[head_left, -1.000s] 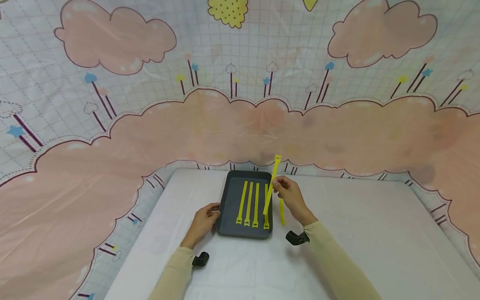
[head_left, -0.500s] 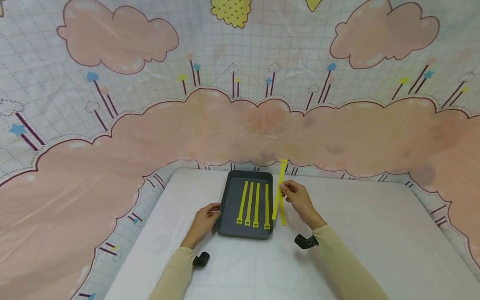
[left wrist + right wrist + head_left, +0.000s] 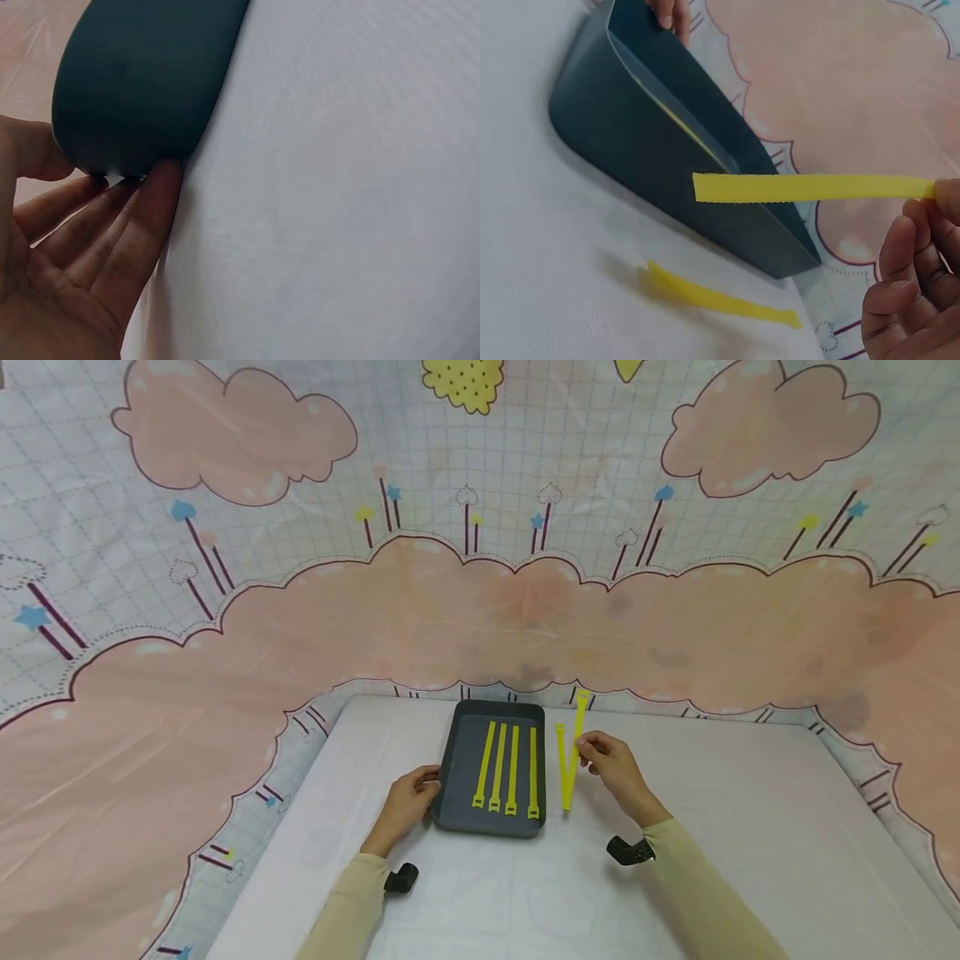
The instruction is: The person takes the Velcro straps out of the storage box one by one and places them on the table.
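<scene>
My left hand (image 3: 406, 798) holds the left wall of a dark grey tray (image 3: 480, 827), thumb at the rim and fingers against the outside. Inside the tray, several yellow hook-and-loop cable ties (image 3: 513, 768) lie side by side, their slotted heads toward me. To the right of the tray my right hand (image 3: 612, 770) pinches another yellow cable tie (image 3: 810, 187) between thumb and fingers, slotted head up and plain end down. A further yellow tie (image 3: 562, 764) lies on the table beside the tray, slotted head at the far end. The held tie's lower end overlaps it in the head view.
The white table (image 3: 720, 827) reaches back to a patterned cloth backdrop (image 3: 645, 635) with pink clouds. Black wrist cameras sit on both forearms, the right one (image 3: 630, 851) low over the table.
My right hand has moved right, taking the pinched tie from over the tray's right edge to beside the loose tie. My left hand and the tray have stayed in place.
</scene>
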`<state>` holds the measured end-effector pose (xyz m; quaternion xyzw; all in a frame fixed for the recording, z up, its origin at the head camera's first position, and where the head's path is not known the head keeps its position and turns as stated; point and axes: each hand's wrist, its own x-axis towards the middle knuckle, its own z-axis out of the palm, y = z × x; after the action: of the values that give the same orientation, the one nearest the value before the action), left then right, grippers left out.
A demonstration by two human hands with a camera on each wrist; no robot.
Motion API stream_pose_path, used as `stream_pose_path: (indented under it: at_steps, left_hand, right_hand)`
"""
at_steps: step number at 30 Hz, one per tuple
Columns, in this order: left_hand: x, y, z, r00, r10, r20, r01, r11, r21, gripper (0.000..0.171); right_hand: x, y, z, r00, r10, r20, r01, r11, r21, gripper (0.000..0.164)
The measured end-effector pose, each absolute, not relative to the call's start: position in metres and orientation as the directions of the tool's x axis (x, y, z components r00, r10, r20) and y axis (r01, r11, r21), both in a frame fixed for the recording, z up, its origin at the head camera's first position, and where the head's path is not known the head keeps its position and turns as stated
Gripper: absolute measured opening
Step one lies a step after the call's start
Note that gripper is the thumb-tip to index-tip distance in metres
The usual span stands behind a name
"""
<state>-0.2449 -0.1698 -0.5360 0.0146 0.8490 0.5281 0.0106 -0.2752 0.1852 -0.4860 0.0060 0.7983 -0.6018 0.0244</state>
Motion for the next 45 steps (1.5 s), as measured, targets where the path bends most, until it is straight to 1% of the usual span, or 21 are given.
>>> stream_pose_path:
  at_steps: [6, 14, 21, 27, 40, 45]
  left_hand:
    - [-0.246, -0.17, -0.535, -0.999, 0.032, 0.005, 0.019, 0.439, 0.898, 0.035]
    - [-0.247, -0.171, -0.534, -0.999, 0.037, -0.003, 0.013, 0.436, 0.9, 0.035]
    - [-0.248, -0.171, -0.533, -0.999, 0.038, 0.01, 0.025, 0.437, 0.899, 0.036]
    - [-0.247, -0.171, -0.533, -0.999, 0.04, -0.001, 0.017, 0.437, 0.899, 0.035]
    - [-0.247, -0.171, -0.536, -0.999, 0.034, 0.008, 0.022, 0.438, 0.899, 0.034]
    - [-0.247, -0.17, -0.536, -0.999, 0.036, 0.005, 0.02, 0.433, 0.901, 0.034]
  right_hand:
    - [-0.273, 0.199, -0.486, -0.997, -0.04, -0.07, 0.054, 0.313, -0.948, 0.028]
    - [-0.276, 0.212, -0.487, -0.989, -0.058, -0.134, 0.106, 0.339, -0.935, 0.029]
    - [-0.282, 0.215, -0.492, -0.981, -0.071, -0.181, 0.15, 0.32, -0.936, 0.031]
    - [-0.287, 0.214, -0.498, -0.968, -0.07, -0.24, 0.203, 0.338, -0.919, 0.032]
    - [-0.298, 0.218, -0.514, -0.955, -0.056, -0.29, 0.25, 0.374, -0.893, 0.026]
    - [-0.303, 0.219, -0.519, -0.959, -0.08, -0.27, 0.218, 0.395, -0.892, 0.024]
